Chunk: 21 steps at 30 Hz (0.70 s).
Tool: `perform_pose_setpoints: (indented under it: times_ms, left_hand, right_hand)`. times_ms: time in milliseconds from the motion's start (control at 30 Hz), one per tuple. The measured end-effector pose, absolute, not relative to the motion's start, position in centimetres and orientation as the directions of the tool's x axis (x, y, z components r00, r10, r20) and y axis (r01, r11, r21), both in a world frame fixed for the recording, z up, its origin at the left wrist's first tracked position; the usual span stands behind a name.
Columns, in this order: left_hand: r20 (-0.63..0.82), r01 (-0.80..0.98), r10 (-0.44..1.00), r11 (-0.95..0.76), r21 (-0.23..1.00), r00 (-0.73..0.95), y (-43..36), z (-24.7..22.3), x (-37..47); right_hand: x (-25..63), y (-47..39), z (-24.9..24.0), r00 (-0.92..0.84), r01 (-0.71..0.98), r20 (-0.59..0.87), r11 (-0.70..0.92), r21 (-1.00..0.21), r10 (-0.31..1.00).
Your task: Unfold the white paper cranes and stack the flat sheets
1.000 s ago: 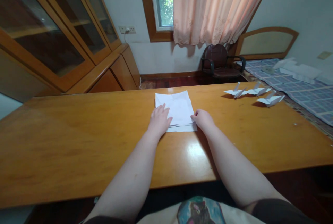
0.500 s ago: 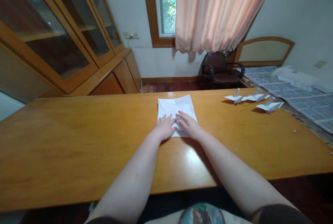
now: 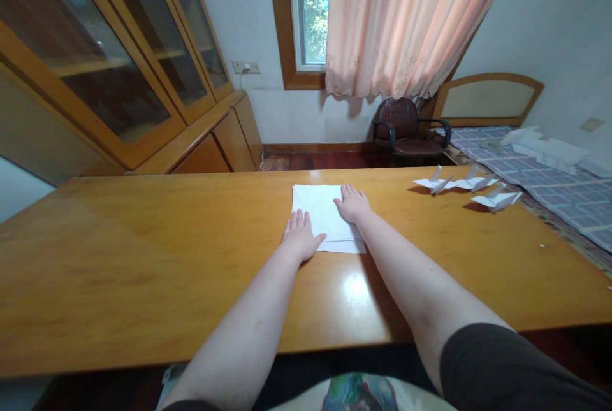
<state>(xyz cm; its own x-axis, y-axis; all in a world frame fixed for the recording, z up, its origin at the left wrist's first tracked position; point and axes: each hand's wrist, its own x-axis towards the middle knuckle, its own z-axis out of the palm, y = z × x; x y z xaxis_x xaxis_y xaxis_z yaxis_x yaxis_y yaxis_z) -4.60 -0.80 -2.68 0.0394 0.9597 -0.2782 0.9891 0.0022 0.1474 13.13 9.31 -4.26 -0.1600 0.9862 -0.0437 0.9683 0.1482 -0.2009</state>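
Note:
White paper (image 3: 321,207) lies flat on the wooden table in front of me; a second edge shows along its near side, so it looks like more than one layer. My left hand (image 3: 301,237) rests on its near left part, palm down with fingers spread. Farther up, my right hand (image 3: 354,203) lies over the paper's right edge, fingers stretched toward the far right corner. Neither hand grips anything. To the right stand three folded paper cranes (image 3: 434,181), two side by side and one nearer to me.
The wooden table (image 3: 143,271) spans the view. Beyond it are a glass-fronted cabinet (image 3: 119,67) at left, a brown armchair (image 3: 401,124) below a pink curtain (image 3: 392,28), and a bed (image 3: 540,175) with a checked cover at right.
My right hand has moved away from the left hand, up to the paper's far right. The paper, rumpled before, now lies flatter. My left hand has barely shifted.

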Motion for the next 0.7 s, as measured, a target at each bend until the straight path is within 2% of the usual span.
perform_pose_setpoints:
  times_ms: [100, 167, 267, 333, 367, 467, 700]
  left_hand:
    - [-0.222, 0.970, 0.950, 0.237, 0.058, -0.219, -1.1, -1.5, -3.9]
    - [-0.099, 0.975, 0.974, 0.212, 0.066, -0.205, -0.8, -0.4, -2.3]
    - [0.065, 0.975, 0.987, -0.155, 0.157, 0.147, 0.4, 0.8, 1.4]
    - [0.061, 0.884, 0.908, -0.417, 0.210, 0.413, 1.7, 0.8, 3.4]
    - [0.030, 0.857, 0.884, -0.460, 0.235, 0.466, 2.4, 0.5, 3.9]
    - [-0.013, 0.893, 0.925, -0.362, 0.269, 0.379, 4.4, -1.3, 3.2]
    - [0.001, 0.968, 0.977, -0.213, 0.133, 0.214, 7.3, -4.1, -3.0]
  right_hand:
    - [13.5, 9.3, -4.4, -0.133, 0.970, -0.035, 0.123, -0.208, 0.991]
    - [13.5, 9.1, -4.4, -0.125, 0.967, -0.028, 0.116, -0.227, 0.992]
    - [13.3, 8.7, -4.2, -0.137, 0.944, -0.006, 0.129, -0.304, 0.991]
    - [13.3, 8.5, -4.1, -0.154, 0.926, 0.014, 0.149, -0.347, 0.988]
    - [13.3, 8.4, -4.1, -0.160, 0.921, 0.020, 0.157, -0.355, 0.987]
    - [13.4, 8.4, -4.1, -0.166, 0.925, 0.030, 0.166, -0.342, 0.986]
    - [13.3, 8.7, -4.2, -0.131, 0.954, 0.019, 0.131, -0.268, 0.991]
